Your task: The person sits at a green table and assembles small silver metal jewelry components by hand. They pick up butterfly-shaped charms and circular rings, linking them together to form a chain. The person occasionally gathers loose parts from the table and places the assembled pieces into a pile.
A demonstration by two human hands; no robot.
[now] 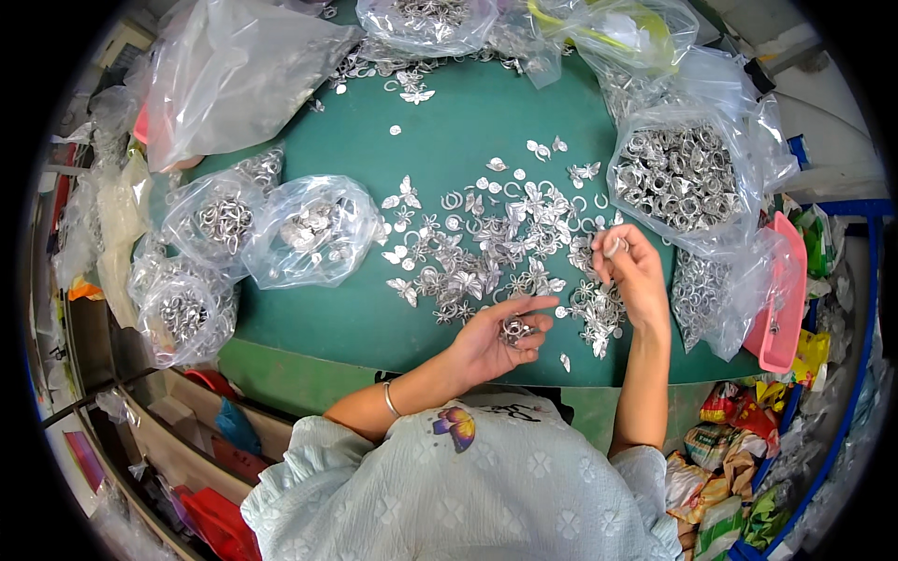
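Observation:
My left hand [491, 346] is palm up at the table's near edge, fingers curled round several small silver metal pieces [515, 330], some ring-shaped. My right hand [636, 276] is raised over the right side of the pile, thumb and fingers pinching one small silver piece [615, 247] that looks like a ring; its exact shape is partly hidden. Between and beyond the hands spreads a loose pile of silver metal pieces [510, 234]: butterfly shapes, open rings, leaf shapes and small discs. A smaller heap [597, 313] lies just below my right hand.
The green tabletop [309, 318] carries open plastic bags: one of silver rings [678, 178] at right, one of silver pieces [316, 231] at left, others behind. A pink basket [784, 294] stands at the right edge. Colourful packets [716, 449] are stacked at lower right.

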